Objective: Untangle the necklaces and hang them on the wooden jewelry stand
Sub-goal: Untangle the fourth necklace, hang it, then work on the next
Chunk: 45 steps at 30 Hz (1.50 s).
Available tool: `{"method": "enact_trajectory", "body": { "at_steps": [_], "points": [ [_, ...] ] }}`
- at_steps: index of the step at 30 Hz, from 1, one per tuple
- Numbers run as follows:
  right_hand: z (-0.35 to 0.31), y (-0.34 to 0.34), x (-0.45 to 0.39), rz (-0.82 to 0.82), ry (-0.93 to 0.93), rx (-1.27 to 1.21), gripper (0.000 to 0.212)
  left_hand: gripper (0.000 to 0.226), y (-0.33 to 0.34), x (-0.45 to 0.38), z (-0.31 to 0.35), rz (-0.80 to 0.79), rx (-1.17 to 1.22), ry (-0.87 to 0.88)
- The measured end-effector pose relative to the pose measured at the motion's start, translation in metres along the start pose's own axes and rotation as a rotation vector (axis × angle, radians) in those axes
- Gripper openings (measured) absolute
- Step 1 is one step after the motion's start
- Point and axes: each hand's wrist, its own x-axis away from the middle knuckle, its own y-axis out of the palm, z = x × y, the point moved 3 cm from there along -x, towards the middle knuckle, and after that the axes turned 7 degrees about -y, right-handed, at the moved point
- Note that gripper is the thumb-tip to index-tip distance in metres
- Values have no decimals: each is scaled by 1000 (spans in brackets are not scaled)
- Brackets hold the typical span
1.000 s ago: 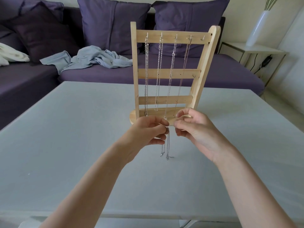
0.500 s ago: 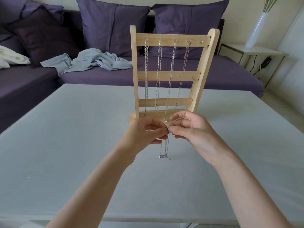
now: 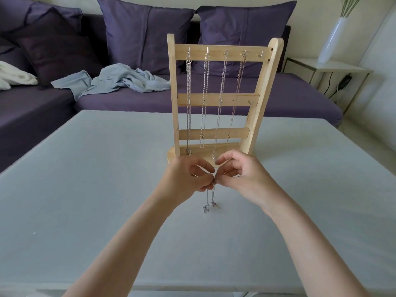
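we see the wooden jewelry stand [image 3: 216,99] upright on the pale table [image 3: 85,168], with four silver chains [image 3: 219,99] hanging from its top-rail hooks. just in front of the stand's base, our left hand [image 3: 186,179] and right hand [image 3: 240,176] meet fingertip to fingertip, each pinching a thin necklace [image 3: 211,200] whose ends dangle below them, in front of the stand. behind the stand sits a purple sofa [image 3: 128,99].

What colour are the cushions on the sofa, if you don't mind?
Dark purple cushions, clearest in the head view.
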Motion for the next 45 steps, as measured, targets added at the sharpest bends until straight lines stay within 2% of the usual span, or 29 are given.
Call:
{"method": "enact_trajectory", "body": {
  "at_steps": [12,20,26,34,39,45],
  "points": [
    [1,4,-2,3,-33,29,29,18,-2,1,-1,9,-70,40],
    [-2,0,-1,45,-38,-23,22,5,-3,-1,-3,-12,57,4],
    [-5,2,2,-13,1,-89,23,8,-3,-2,-4,7,114,-43],
    [-3,1,1,-19,1,-43,27,13,0,-1,-5,-85,169,-115],
    [0,0,2,-2,34,-4,27,12,0,2,-3,-132,102,-90],
    [-1,2,3,-24,21,2,29,8,1,0,-1,-45,-67,-15]
  ]
}}
